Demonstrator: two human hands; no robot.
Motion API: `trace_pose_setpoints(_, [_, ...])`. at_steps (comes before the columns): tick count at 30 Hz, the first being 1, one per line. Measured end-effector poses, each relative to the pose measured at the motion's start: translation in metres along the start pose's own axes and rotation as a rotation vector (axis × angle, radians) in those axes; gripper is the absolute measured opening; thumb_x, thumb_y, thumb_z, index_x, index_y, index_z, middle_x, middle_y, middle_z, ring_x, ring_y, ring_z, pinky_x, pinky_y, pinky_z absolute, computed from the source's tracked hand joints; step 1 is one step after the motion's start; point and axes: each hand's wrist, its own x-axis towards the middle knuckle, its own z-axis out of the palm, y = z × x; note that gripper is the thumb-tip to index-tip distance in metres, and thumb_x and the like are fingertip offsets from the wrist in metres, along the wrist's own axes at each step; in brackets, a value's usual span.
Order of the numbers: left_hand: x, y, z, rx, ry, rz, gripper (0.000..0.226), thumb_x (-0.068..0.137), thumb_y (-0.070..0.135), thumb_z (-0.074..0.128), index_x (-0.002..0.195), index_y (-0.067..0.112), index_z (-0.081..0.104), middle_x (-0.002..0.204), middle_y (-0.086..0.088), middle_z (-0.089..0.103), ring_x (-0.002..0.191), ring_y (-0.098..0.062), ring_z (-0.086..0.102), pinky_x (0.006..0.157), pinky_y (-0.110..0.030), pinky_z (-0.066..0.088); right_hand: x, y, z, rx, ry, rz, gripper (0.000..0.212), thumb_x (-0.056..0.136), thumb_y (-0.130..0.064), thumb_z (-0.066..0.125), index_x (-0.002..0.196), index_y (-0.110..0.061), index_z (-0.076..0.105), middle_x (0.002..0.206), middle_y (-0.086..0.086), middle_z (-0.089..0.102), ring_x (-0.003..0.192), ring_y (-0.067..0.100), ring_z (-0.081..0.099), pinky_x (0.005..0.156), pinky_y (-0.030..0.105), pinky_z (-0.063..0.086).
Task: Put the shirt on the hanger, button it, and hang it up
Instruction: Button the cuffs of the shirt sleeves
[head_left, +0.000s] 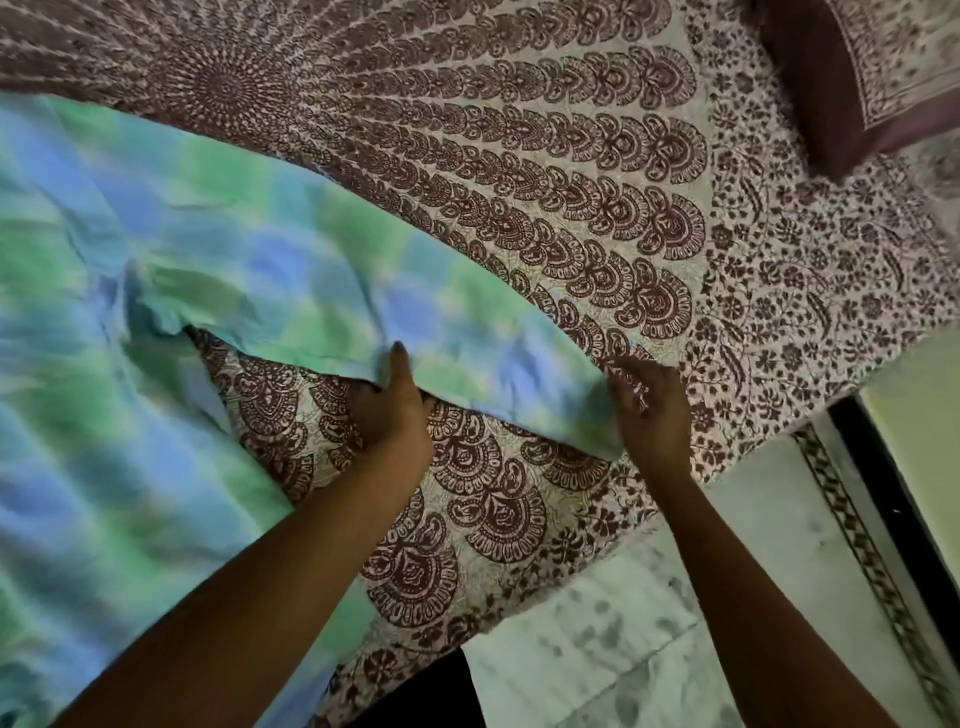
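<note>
— What is at your far left?

— One shirt (130, 364), tie-dyed in green and blue. It lies spread on the maroon-and-cream printed bedsheet (519, 156) and fills the left side of the view. Much of it is blurred.

— How many sleeves can you see?

— One. A single long sleeve (322, 291) runs from the body of the shirt towards the right and slopes down across the sheet.

— And your hands?

— Two, both bare and both at that sleeve. Your left hand (387, 410) grips the sleeve's lower edge about midway along. The thumb (398, 361) lies on top of the cloth and the rest of the fingers are tucked underneath, so the fabric is pinched between them.

— What about the other one?

— Your right hand (657, 415) is at the cuff (587, 415), just beside the end of the sleeve. Its fingers are bent and smeared by motion. You cannot tell whether they have hold of the cuff or are only close to it.

— Anything further right?

— One pillow (852, 88) in the top corner, printed like the sheet with a dark maroon border. It rests on the bed, well apart from the shirt. Below the bed's edge there is one stretch of pale, mottled stone floor (597, 665).
</note>
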Motion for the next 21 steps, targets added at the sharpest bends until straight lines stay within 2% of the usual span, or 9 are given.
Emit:
trace_pose_setpoints(3, [-0.009,-0.006,0.006,0.085,-0.179,-0.152,0.044,0.072,0.027,0.076,0.108,0.017,0.053,0.106,-0.008,0.065,0.08,-0.02,0.065,0.064,-0.033,0.059,0.026,0.005,0.005,0.022,-0.06,0.236,0.031,0.095,-0.024,0.045,0.108,-0.004,0.065,0.096,0.011,0.067,0.079,0.02,0.057,0.063,0.022,0.037])
trace_pose_setpoints(7, [-0.028,-0.016,0.018,0.303,-0.377,-0.335,0.039,0.074,0.02,0.075,0.106,0.01,0.057,0.108,-0.01,0.061,0.079,-0.018,0.058,0.066,-0.025,0.055,0.037,-0.005,-0.015,0.475,-0.435,0.659,0.026,0.089,0.0,0.041,0.088,-0.008,0.066,0.088,0.007,0.064,0.083,0.023,0.058,0.071,0.032,0.047])
trace_pose_setpoints(10, [-0.04,-0.025,0.026,0.389,-0.403,-0.281,0.027,0.074,0.017,0.075,0.092,0.007,0.057,0.1,-0.009,0.062,0.072,-0.021,0.06,0.052,-0.023,0.054,0.023,0.007,-0.02,0.602,-0.523,0.503,0.044,0.081,0.022,0.036,0.094,-0.009,0.064,0.097,0.0,0.069,0.094,0.018,0.061,0.075,0.027,0.055])
trace_pose_setpoints(12, [-0.041,-0.03,0.03,0.416,-0.353,-0.243,0.029,0.075,0.019,0.075,0.091,0.004,0.056,0.092,-0.007,0.061,0.07,-0.024,0.06,0.042,-0.023,0.05,0.011,0.021,-0.017,0.49,-0.484,0.311,0.057,0.074,0.029,0.044,0.107,-0.014,0.062,0.106,-0.008,0.068,0.102,0.012,0.061,0.083,0.025,0.055])
trace_pose_setpoints(13, [-0.041,-0.032,0.031,0.404,-0.326,-0.248,0.03,0.076,0.021,0.074,0.093,0.004,0.055,0.091,-0.007,0.061,0.071,-0.025,0.059,0.044,-0.024,0.049,0.007,0.025,-0.014,0.359,-0.466,0.205,0.061,0.071,0.028,0.05,0.114,-0.014,0.06,0.112,-0.007,0.065,0.106,0.011,0.059,0.088,0.025,0.052])
trace_pose_setpoints(15, [-0.042,-0.034,0.033,0.31,-0.319,-0.313,0.026,0.078,0.024,0.07,0.095,0.008,0.058,0.101,-0.011,0.063,0.083,-0.029,0.061,0.061,-0.033,0.054,0.002,0.027,-0.006,0.082,-0.344,0.001,0.056,0.072,0.019,0.059,0.121,-0.008,0.059,0.116,0.002,0.061,0.105,0.013,0.056,0.088,0.022,0.047])
trace_pose_setpoints(17, [-0.044,-0.04,0.032,0.213,-0.351,-0.374,0.019,0.081,0.027,0.066,0.094,0.014,0.06,0.109,-0.013,0.064,0.091,-0.028,0.062,0.078,-0.043,0.055,-0.001,0.025,0.003,0.005,-0.227,-0.005,0.041,0.076,0.011,0.062,0.115,-0.004,0.064,0.105,0.005,0.062,0.094,0.014,0.057,0.076,0.014,0.044])
trace_pose_setpoints(20, [-0.053,-0.046,0.028,0.228,-0.402,-0.371,0.039,0.079,0.026,0.07,0.111,0.009,0.056,0.108,-0.013,0.064,0.088,-0.029,0.063,0.071,-0.044,0.055,0.0,0.022,0.006,0.11,-0.207,0.118,0.026,0.079,0.008,0.059,0.098,-0.006,0.068,0.09,0.005,0.066,0.079,0.017,0.06,0.066,0.023,0.044])
trace_pose_setpoints(21, [-0.053,-0.049,0.027,0.261,-0.403,-0.36,0.048,0.075,0.021,0.074,0.116,0.005,0.053,0.111,-0.015,0.063,0.092,-0.03,0.063,0.075,-0.046,0.056,0.002,0.021,0.003,0.15,-0.134,0.143,0.027,0.078,0.011,0.055,0.093,-0.008,0.068,0.086,0.005,0.066,0.076,0.018,0.06,0.063,0.023,0.045])
